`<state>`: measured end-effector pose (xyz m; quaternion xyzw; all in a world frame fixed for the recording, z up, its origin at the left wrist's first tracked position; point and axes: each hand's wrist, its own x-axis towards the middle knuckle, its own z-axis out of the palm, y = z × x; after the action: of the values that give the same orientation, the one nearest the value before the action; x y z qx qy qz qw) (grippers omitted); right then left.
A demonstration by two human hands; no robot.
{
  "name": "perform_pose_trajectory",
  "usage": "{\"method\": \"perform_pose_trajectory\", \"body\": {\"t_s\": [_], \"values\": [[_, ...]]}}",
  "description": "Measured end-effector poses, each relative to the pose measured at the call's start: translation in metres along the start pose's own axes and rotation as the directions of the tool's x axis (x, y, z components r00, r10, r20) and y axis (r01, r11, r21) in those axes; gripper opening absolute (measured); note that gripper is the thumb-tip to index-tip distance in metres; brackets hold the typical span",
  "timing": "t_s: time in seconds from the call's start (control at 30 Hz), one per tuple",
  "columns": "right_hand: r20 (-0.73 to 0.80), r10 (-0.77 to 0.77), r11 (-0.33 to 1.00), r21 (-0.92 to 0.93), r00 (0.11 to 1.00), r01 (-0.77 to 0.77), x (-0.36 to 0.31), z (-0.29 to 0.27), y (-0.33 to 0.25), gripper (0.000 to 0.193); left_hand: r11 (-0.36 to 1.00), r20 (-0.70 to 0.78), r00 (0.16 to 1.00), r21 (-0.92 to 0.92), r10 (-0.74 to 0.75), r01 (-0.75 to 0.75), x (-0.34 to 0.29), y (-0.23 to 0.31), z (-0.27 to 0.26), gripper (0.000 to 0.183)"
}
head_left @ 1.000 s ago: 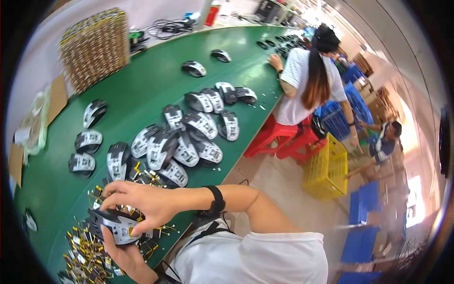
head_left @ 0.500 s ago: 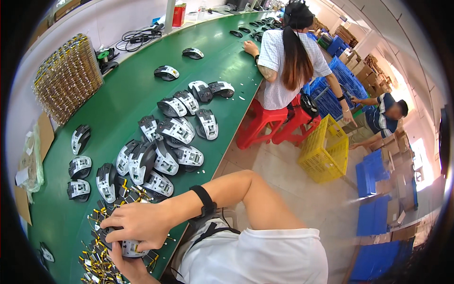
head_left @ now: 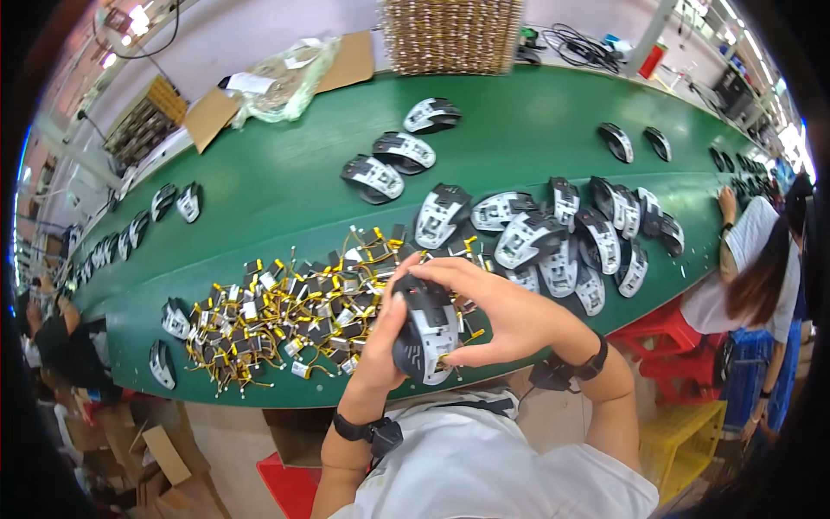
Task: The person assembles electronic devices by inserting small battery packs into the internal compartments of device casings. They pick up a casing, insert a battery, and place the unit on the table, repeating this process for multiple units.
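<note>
A part-built computer mouse (head_left: 430, 333), black with a pale grey inner section, is held up above the near edge of the green table. My left hand (head_left: 379, 348) is closed around its left side. On its other side my right hand (head_left: 508, 318) grips the shell, with the thumb at the lower right end and the fingers over the top. Behind and left of the hands lies a heap of small dark battery packs (head_left: 322, 303) with yellow tape and thin wires. Just right of the heap, several similar grey and black mice (head_left: 527, 240) lie crowded together.
The green table (head_left: 285, 186) runs across the view, with more mice (head_left: 373, 177) behind the heap. A wire-filled stack (head_left: 451, 36), a plastic bag (head_left: 290, 82) and cardboard stand along the back. At right, a co-worker (head_left: 752, 268) sits by red stools (head_left: 661, 333) and a yellow crate (head_left: 683, 441).
My view has swung left, so the battery heap and the table's left end show now. Both hands still hold the mouse, which has been raised and turned more upright.
</note>
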<state>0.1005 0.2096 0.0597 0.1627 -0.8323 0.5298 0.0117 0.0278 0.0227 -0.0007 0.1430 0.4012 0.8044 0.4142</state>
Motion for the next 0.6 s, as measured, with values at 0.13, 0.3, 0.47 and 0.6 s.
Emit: {"method": "perform_pose_trajectory", "body": {"t_s": [0.13,0.3,0.47,0.6], "values": [[0.003,-0.02,0.985,-0.171,1.0,0.02,0.012,0.009,-0.004,0.09,0.992,0.045,0.997,-0.111,-0.055,0.06,-0.001,0.015,0.0,0.065],[-0.087,-0.005,0.978,-0.21,0.996,-0.014,0.018,0.02,0.003,0.088,0.993,0.044,0.999,-0.116,-0.006,0.011,0.006,0.016,-0.002,0.063],[-0.104,0.029,0.955,-0.291,0.994,-0.059,0.023,0.025,-0.003,0.088,0.987,-0.027,1.0,-0.161,0.004,-0.008,0.006,0.016,0.0,0.06],[-0.091,0.009,0.964,-0.263,0.996,-0.033,0.031,0.027,0.001,0.086,0.969,0.021,1.0,-0.245,-0.007,0.012,0.004,0.016,-0.013,0.058]]}}
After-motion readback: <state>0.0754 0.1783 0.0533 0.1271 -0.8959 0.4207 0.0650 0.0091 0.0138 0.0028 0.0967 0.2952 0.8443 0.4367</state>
